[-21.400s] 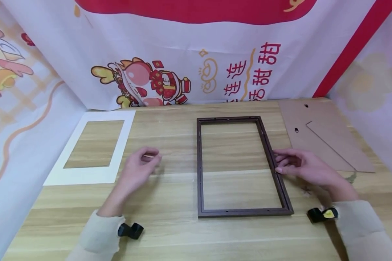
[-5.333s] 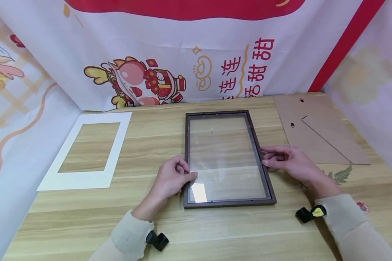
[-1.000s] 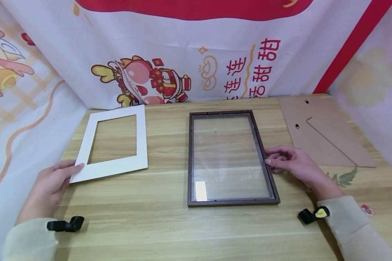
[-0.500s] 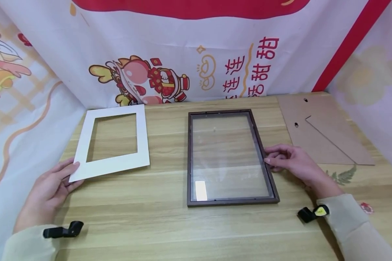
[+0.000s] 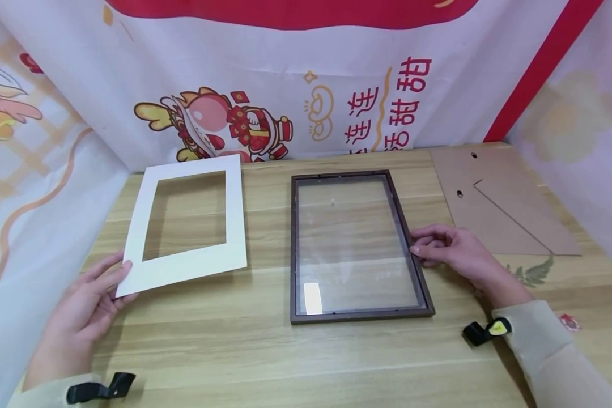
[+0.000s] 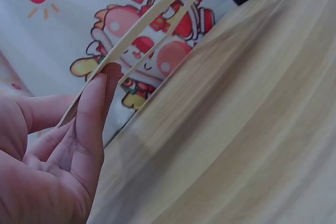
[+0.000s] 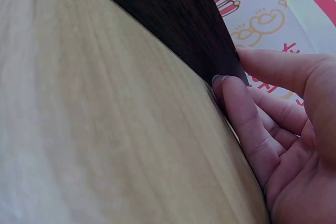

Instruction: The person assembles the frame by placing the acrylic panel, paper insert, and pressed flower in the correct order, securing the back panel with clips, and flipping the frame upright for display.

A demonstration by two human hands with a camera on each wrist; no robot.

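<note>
My left hand (image 5: 84,311) pinches the near left corner of a white picture mat (image 5: 237,215), thumb on top and fingers beneath. The mat is tilted, raised off the table; the left wrist view shows its thin edge (image 6: 126,40) between thumb and fingers. A dark brown picture frame (image 5: 362,317) lies flat at the middle, with a clear glass sheet (image 5: 354,243) inside it. My right hand (image 5: 454,252) holds the frame's right side between thumb and fingers. In the right wrist view, the fingertips meet the dark side of the frame (image 7: 173,24).
A brown backing board (image 5: 515,209) with an easel flap and two small hangers lies at the back right. A pressed fern leaf (image 5: 535,272) and a small red flower (image 5: 569,322) lie near my right forearm. A printed cloth (image 5: 265,51) hangs behind the wooden table (image 5: 285,362).
Earlier the mat lay flat at the left and the frame had no glass inside. Over the last second my left hand raises the mat and shifts it slightly right. The right hand stays at the frame.
</note>
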